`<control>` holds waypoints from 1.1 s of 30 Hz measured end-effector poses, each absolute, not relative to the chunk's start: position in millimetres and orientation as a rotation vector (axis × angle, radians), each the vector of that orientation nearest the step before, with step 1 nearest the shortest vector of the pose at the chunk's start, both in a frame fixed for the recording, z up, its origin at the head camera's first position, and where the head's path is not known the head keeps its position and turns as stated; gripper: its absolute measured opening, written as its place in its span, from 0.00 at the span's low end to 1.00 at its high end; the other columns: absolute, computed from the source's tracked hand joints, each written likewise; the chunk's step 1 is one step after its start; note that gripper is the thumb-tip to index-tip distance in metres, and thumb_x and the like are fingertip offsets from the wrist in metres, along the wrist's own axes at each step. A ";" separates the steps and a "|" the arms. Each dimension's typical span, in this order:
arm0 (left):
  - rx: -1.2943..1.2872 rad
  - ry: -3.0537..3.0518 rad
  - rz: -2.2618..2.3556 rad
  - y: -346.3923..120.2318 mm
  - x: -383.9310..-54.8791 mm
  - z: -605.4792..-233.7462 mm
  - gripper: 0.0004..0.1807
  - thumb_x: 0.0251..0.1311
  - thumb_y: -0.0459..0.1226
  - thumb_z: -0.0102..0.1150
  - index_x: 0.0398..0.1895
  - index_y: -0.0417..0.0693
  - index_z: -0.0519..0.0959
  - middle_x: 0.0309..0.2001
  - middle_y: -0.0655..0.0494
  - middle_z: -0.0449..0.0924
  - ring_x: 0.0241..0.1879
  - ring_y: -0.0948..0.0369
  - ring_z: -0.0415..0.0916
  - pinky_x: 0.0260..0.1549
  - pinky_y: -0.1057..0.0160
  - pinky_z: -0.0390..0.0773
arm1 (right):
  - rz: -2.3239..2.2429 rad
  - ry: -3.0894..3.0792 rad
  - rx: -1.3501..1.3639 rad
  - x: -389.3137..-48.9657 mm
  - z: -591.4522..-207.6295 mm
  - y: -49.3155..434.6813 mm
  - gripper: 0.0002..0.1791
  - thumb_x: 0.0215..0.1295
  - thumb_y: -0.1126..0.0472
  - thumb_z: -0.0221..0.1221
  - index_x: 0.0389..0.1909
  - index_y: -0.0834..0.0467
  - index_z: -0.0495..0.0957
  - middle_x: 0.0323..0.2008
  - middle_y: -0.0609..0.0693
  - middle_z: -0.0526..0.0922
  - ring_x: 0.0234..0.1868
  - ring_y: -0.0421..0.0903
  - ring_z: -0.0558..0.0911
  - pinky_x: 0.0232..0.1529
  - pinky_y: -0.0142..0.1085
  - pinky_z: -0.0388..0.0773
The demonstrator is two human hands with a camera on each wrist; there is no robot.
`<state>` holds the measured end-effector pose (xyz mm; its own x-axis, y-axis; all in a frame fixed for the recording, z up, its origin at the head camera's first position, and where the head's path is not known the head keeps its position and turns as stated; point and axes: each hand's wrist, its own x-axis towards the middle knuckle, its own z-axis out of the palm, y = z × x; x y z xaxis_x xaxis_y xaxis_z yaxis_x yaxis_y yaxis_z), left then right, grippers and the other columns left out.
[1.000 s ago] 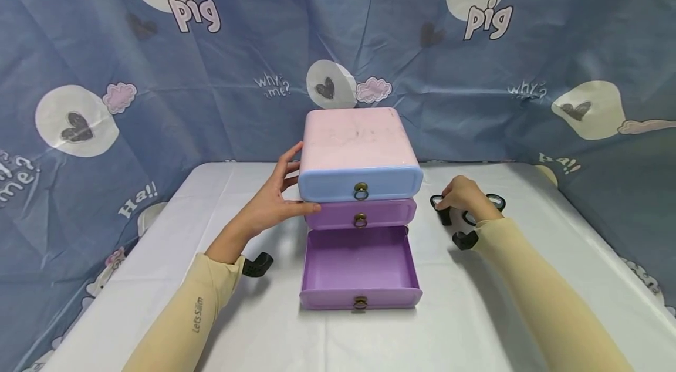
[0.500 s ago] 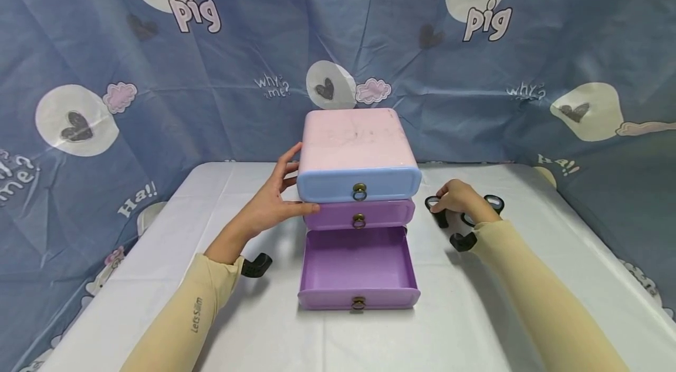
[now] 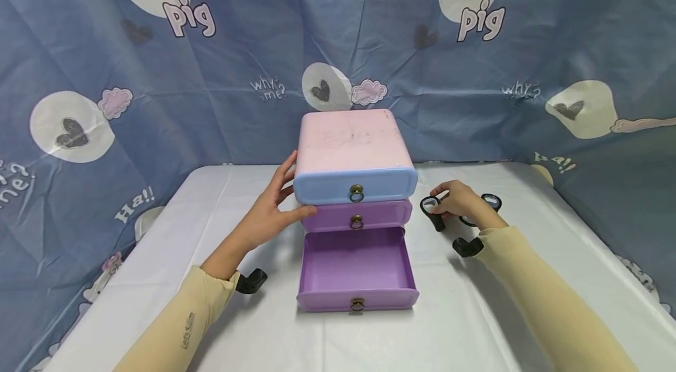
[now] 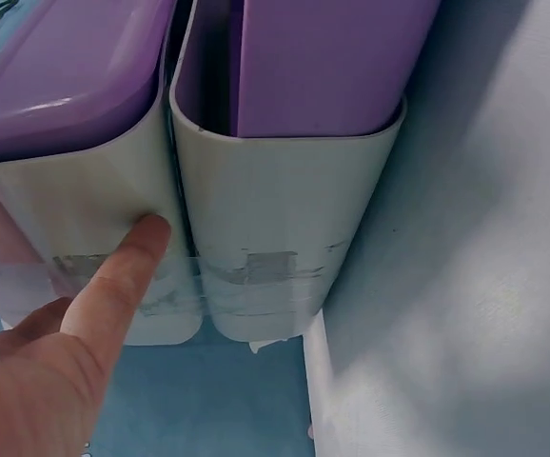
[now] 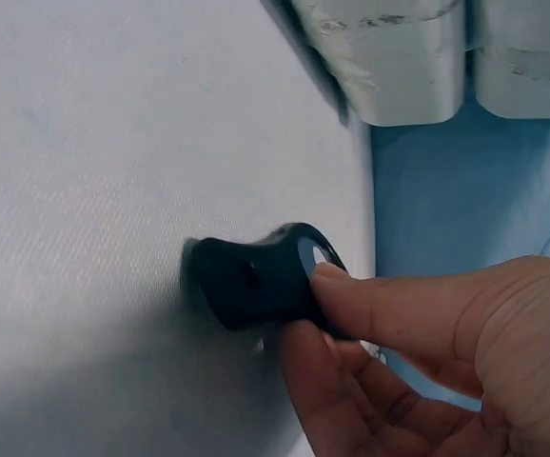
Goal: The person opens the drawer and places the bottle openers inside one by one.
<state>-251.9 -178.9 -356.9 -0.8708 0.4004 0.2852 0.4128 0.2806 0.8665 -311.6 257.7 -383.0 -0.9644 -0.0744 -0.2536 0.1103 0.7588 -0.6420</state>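
Observation:
A small drawer cabinet [image 3: 352, 140] with a pink top stands mid-table. Its blue top drawer [image 3: 338, 187] and purple middle drawer [image 3: 333, 216] are pushed in, while the purple bottom drawer [image 3: 356, 266] is pulled out and bare inside. My left hand [image 3: 264, 216] rests against the cabinet's left side with fingers extended, thumb near the middle drawer's front. In the left wrist view one straight finger [image 4: 127, 271] touches the pale side wall. To the right, my right hand [image 3: 460, 200] pinches a black magnifying glass [image 3: 436, 220] between thumb and fingers; its handle [image 5: 246, 286] points away from the palm.
Another black magnifying glass [image 3: 492, 202] lies beyond my right wrist, and a further black ring [image 3: 467, 221] is partly hidden by that hand. White cloth [image 3: 359, 342] covers the table. A blue printed curtain [image 3: 237, 55] hangs behind it.
My right hand has drawn the magnifying glass slightly left toward the cabinet and turned it, so its lens shows more. My left hand stays at the cabinet's side; the view has shifted slightly.

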 end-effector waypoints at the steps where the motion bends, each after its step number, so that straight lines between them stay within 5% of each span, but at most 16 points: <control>1: -0.793 -2.504 -1.692 -179.0 -251.2 -357.3 0.61 0.66 0.40 0.77 0.85 0.90 0.42 0.86 0.51 0.52 0.82 0.42 0.61 0.71 0.33 0.73 | -1.033 2.679 0.015 -309.9 -382.5 258.6 0.27 0.71 0.64 0.69 0.67 0.69 0.76 0.52 0.66 0.81 0.31 0.40 0.85 0.38 0.36 0.86; 14: -0.769 -2.503 -1.684 -181.0 -248.0 -362.6 0.59 0.68 0.41 0.74 0.85 0.91 0.42 0.86 0.50 0.53 0.82 0.41 0.60 0.68 0.32 0.75 | -1.182 2.660 -0.130 -286.2 -365.6 262.1 0.29 0.72 0.65 0.68 0.70 0.71 0.74 0.47 0.58 0.81 0.38 0.40 0.85 0.48 0.39 0.90; 33: -0.735 -2.515 -1.637 -179.8 -247.6 -360.8 0.59 0.65 0.44 0.77 0.84 0.93 0.45 0.82 0.49 0.60 0.79 0.43 0.67 0.69 0.34 0.75 | -1.408 2.576 -0.337 -222.0 -325.8 257.8 0.30 0.72 0.63 0.69 0.71 0.70 0.75 0.49 0.56 0.85 0.42 0.30 0.87 0.45 0.32 0.88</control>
